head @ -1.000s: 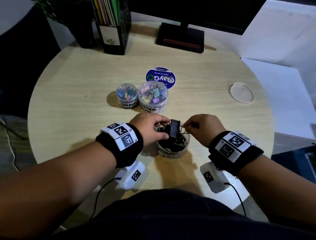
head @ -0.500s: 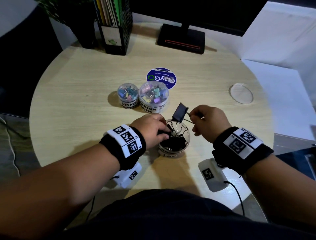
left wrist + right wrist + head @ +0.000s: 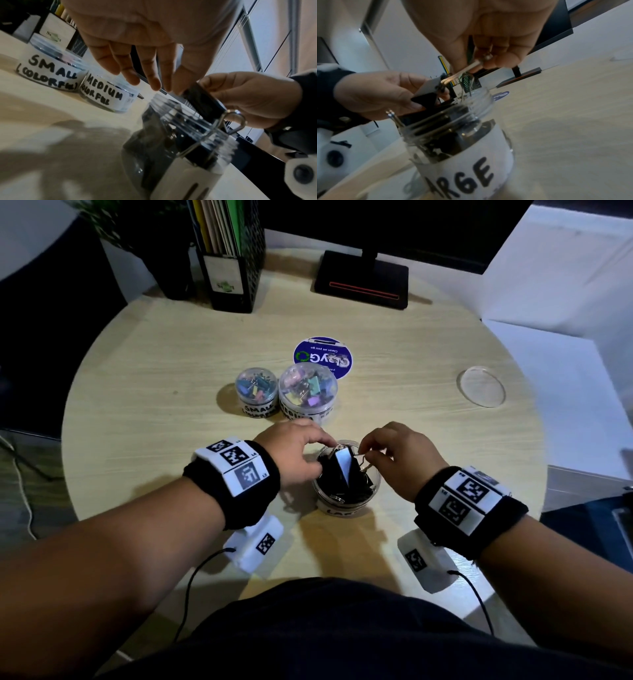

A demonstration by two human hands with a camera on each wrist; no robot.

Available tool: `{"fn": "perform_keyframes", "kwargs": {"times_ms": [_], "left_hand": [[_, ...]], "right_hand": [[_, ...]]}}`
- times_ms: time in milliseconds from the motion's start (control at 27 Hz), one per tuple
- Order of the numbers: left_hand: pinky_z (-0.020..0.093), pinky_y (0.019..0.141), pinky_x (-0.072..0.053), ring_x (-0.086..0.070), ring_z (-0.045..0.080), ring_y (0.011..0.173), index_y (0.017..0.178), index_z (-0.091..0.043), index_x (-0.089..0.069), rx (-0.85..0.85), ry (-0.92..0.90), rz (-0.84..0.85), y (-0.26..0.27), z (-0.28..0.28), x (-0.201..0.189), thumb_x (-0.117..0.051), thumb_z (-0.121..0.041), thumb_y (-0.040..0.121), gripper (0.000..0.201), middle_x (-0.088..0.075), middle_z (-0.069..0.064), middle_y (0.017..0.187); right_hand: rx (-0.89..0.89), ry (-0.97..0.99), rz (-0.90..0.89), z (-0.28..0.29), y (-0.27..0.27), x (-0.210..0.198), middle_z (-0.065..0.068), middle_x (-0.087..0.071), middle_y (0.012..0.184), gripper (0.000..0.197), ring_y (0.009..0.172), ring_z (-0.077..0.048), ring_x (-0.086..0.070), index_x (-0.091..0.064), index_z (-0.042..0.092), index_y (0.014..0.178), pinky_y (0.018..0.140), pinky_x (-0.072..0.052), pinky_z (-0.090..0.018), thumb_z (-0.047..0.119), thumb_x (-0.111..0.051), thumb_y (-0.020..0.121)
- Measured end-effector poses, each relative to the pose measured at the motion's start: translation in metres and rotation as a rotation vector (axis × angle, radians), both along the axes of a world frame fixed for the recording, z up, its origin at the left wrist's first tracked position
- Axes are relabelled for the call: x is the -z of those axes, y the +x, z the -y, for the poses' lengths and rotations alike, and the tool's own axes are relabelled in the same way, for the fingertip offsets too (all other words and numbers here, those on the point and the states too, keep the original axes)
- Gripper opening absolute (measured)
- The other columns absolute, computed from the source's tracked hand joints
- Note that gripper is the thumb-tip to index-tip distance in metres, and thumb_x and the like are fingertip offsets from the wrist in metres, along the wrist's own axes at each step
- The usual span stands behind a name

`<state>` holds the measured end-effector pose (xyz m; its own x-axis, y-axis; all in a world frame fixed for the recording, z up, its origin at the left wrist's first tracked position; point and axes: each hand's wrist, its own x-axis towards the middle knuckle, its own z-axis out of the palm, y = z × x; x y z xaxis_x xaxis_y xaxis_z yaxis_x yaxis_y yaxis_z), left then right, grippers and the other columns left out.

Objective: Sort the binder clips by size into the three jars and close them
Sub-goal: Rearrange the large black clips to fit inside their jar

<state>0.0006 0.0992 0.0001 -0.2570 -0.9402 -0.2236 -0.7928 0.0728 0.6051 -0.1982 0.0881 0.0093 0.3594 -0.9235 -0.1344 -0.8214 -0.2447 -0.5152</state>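
A large black binder clip (image 3: 344, 467) is held at the mouth of the open jar labelled LARGE (image 3: 346, 501), which stands on the bench (image 3: 154, 440) close to the person and is already packed to the rim with black clips. The clip's wire handle is pinched in the grip of the right hand (image 3: 399, 460), fingers curled round the wire, while the black body is pressed and steadied by the thumb and fingertips of the left hand (image 3: 294, 453).

Just behind, the small jar (image 3: 257, 393) and the medium jar (image 3: 308, 395) stand side by side, both filled with coloured clips and apparently lidded. A clear lid (image 3: 481, 386) lies well apart on the right of the bench.

The sorting is judged nearly finished: this clip remains to be seated, and the large jar to be closed, probably with that lid.
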Motion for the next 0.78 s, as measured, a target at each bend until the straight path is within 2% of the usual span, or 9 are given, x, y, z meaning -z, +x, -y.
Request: {"fn": "perform_keyframes", "kwargs": {"times_ms": [111, 223, 334, 445, 556, 668, 779], "left_hand": [[0.026, 0.102, -0.035, -0.047, 0.016, 0.118, 0.122, -0.022, -0.061, 0.08, 0.041, 0.068, -0.001, 0.002, 0.003, -0.073, -0.025, 0.072, 0.051, -0.052, -0.008, 0.126], [0.033, 0.101, -0.037, -0.043, 0.016, 0.119, 0.129, -0.028, -0.054, 0.121, 0.041, 0.153, -0.004, 0.002, 0.004, -0.075, -0.035, 0.069, 0.064, -0.045, -0.01, 0.128], [0.035, 0.102, -0.037, -0.04, 0.015, 0.12, 0.138, -0.039, -0.039, 0.137, 0.076, 0.188, -0.008, 0.003, 0.002, -0.072, -0.037, 0.07, 0.076, -0.041, -0.01, 0.129], [0.033, 0.1, -0.037, -0.038, 0.017, 0.121, 0.141, -0.041, -0.03, 0.186, 0.093, 0.255, -0.01, 0.005, 0.003, -0.071, -0.044, 0.071, 0.082, -0.041, -0.007, 0.125], [0.03, 0.097, -0.034, -0.036, 0.019, 0.122, 0.14, -0.046, -0.028, 0.221, 0.082, 0.299, -0.01, 0.008, 0.003, -0.071, -0.047, 0.07, 0.082, -0.04, -0.005, 0.126], [0.029, 0.098, -0.032, -0.034, 0.019, 0.121, 0.14, -0.047, -0.029, 0.244, 0.066, 0.313, -0.01, 0.011, 0.002, -0.072, -0.05, 0.069, 0.082, -0.038, -0.006, 0.129], [0.029, 0.099, -0.032, -0.033, 0.018, 0.122, 0.138, -0.046, -0.033, 0.239, 0.042, 0.298, -0.009, 0.01, 0.003, -0.073, -0.051, 0.069, 0.08, -0.036, -0.009, 0.131]], "right_hand": [[-0.037, -0.083, 0.118, 0.0, 0.003, 0.0, -0.005, -0.057, 0.089, 0.012, 0.085, -0.025, -0.053, -0.069, 0.011, 0.089, 0.076, -0.033, -0.024, 0.012, -0.058, 0.084], [-0.079, -0.088, 0.063, -0.001, 0.006, 0.004, -0.007, -0.058, 0.094, 0.021, 0.091, -0.03, -0.053, -0.07, 0.014, 0.089, 0.082, -0.033, -0.028, 0.024, -0.053, 0.08], [-0.093, -0.031, -0.076, -0.002, 0.008, 0.01, -0.008, -0.057, 0.11, 0.019, 0.102, -0.031, -0.05, -0.067, 0.019, 0.103, 0.09, -0.033, -0.03, 0.018, -0.06, 0.085], [-0.083, 0.031, -0.136, -0.003, 0.01, 0.01, -0.006, -0.056, 0.119, 0.037, 0.109, -0.028, -0.051, -0.057, 0.019, 0.122, 0.095, -0.038, -0.032, 0.012, -0.055, 0.085], [-0.114, 0.034, -0.227, -0.003, 0.01, 0.01, -0.005, -0.053, 0.124, 0.045, 0.112, -0.029, -0.049, -0.052, 0.023, 0.13, 0.094, -0.041, -0.037, 0.015, -0.051, 0.085], [-0.143, 0.044, -0.298, -0.001, 0.009, 0.01, -0.003, -0.054, 0.12, 0.045, 0.11, -0.028, -0.048, -0.052, 0.027, 0.13, 0.093, -0.043, -0.039, 0.02, -0.051, 0.085], [-0.124, 0.04, -0.193, 0.003, 0.005, 0.008, -0.001, -0.061, 0.107, 0.037, 0.101, -0.025, -0.055, -0.059, 0.025, 0.121, 0.085, -0.043, -0.031, 0.019, -0.056, 0.085]]}}
